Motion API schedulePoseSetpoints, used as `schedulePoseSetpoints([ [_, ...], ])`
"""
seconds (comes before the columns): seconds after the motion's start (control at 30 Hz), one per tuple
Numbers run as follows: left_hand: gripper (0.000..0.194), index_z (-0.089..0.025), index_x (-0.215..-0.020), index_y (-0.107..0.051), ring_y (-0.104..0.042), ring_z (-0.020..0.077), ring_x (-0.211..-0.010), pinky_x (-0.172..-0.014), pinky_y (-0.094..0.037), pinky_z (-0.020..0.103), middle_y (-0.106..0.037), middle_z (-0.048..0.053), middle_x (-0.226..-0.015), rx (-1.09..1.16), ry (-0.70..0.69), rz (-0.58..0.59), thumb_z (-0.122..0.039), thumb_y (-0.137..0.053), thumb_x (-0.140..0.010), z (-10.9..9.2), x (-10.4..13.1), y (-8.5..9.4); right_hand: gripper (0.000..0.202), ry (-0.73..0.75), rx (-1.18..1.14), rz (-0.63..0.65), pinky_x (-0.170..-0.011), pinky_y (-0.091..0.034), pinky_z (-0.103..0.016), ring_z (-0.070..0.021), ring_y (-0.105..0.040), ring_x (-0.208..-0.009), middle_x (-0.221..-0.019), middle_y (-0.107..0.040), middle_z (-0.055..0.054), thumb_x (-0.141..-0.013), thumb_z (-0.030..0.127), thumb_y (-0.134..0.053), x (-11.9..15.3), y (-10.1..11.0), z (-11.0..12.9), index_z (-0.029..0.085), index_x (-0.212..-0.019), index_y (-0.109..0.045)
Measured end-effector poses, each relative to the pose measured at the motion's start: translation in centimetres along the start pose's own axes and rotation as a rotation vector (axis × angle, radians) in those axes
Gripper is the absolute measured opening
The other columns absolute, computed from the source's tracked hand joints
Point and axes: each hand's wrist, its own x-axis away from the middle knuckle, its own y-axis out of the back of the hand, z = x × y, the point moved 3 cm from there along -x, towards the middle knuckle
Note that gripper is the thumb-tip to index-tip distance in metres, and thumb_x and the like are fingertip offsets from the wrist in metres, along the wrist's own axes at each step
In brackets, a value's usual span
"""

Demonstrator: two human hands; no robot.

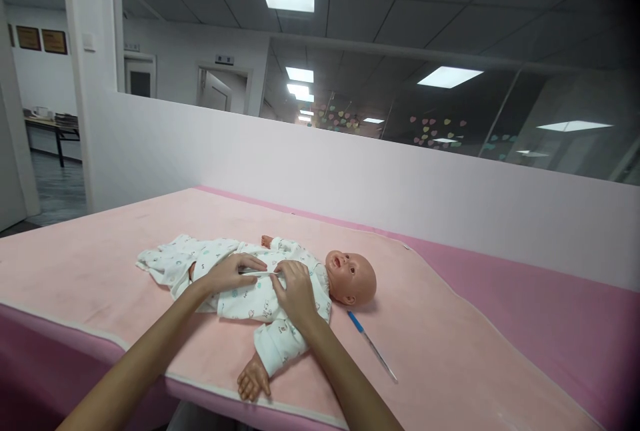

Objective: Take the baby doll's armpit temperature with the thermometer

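While the bald plastic baby doll [350, 277] lay face-up on the pink padded counter [450, 351], the left hand [231, 273] and right hand [296, 292] pinched its white printed romper [245, 297] shut along the chest, fingers closed on the fabric edge.

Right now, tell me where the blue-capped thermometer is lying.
In the head view, the thermometer lies on the pink mat, right of centre, just below the doll's head and beside the right forearm.
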Motion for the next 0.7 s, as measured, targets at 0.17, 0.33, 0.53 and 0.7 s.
schedulePoseSetpoints([
  [0.17,0.025,-0.029,-0.088,-0.071,-0.054,0.0204,-0.093,-0.086,-0.040,0.029,-0.064,0.001,-0.099,-0.220,-0.067,-0.131,-0.024,-0.052,-0.072,-0.9,0.2,-0.3,0.007,-0.006,0.003,-0.016,-0.075,-0.037,-0.030,-0.0167,-0.052,-0.078,-0.078,-0.059,-0.001,-0.084,0.019,-0.047,0.0,-0.2,-0.3,0.021,-0.078,-0.051],
  [0.33,0.026,-0.028,-0.086,-0.071,-0.054,0.0195,-0.087,-0.081,-0.040,0.028,-0.064,0.002,-0.091,-0.252,-0.066,-0.155,-0.025,-0.050,-0.072,-1.1,0.2,-0.4,0.009,-0.015,0.026,-0.041,-0.073,-0.038,-0.029,-0.0164,-0.052,-0.076,-0.077,-0.058,-0.001,-0.084,0.019,-0.047,0.0,-0.2,-0.4,0.021,-0.076,-0.050],
  [0.53,0.024,-0.026,-0.082,-0.071,-0.057,0.0176,-0.083,-0.075,-0.042,0.024,-0.066,0.000,-0.089,-0.140,-0.042,-0.137,-0.023,-0.050,-0.071,-1.1,0.3,-0.1,0.010,-0.026,-0.017,-0.039,-0.072,-0.038,-0.030,-0.0175,-0.050,-0.076,-0.077,-0.057,-0.002,-0.084,0.018,-0.046,0.0,-0.4,-0.5,0.021,-0.075,-0.050],
  [0.7,0.025,-0.022,-0.089,-0.070,-0.060,0.0179,-0.084,-0.074,-0.045,0.024,-0.068,0.002,-0.091,-0.012,-0.004,-0.072,-0.027,-0.052,-0.072,-0.5,0.2,0.1,0.010,-0.057,-0.033,-0.012,-0.073,-0.038,-0.029,-0.0170,-0.049,-0.077,-0.077,-0.056,-0.001,-0.084,0.017,-0.048,-0.1,-0.4,-0.6,0.021,-0.075,-0.049],
])
